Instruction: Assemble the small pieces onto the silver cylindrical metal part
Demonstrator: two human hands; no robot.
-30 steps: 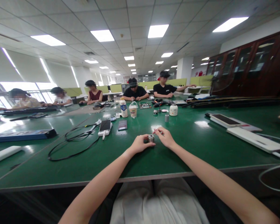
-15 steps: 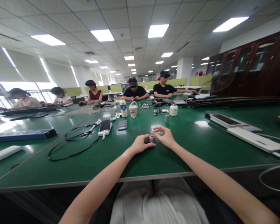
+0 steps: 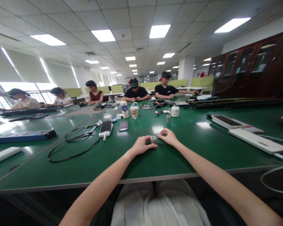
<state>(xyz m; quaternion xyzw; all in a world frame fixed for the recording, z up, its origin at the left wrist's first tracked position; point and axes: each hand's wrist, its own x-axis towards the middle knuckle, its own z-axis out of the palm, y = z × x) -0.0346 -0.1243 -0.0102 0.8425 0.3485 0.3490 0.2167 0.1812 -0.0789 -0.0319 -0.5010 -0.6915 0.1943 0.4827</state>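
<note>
A short silvery metal cylinder [image 3: 153,140] stands upright on the green table, its round top with a dark centre facing up. My left hand [image 3: 142,145] is closed around it, thumb on the near side and fingers behind. Just right of the cylinder, apart from it, is my right hand [image 3: 169,137]. Its thumb and fingertips are drawn together; whatever may be between them is too small to make out. A second grey metal cylinder [image 3: 168,119] stands farther back, beyond my right hand.
Beyond my hands are a milk bottle [image 3: 124,108], a plastic cup [image 3: 134,111] and a round white jar [image 3: 175,110]. On the left lie a phone [image 3: 106,126] and looped black cable [image 3: 68,159]. White power bank [image 3: 259,141] at right. Several people sit across the table.
My right hand has drawn back to the right from above the cylinder, and its fingers have curled in. My left hand keeps its grip on the cylinder.
</note>
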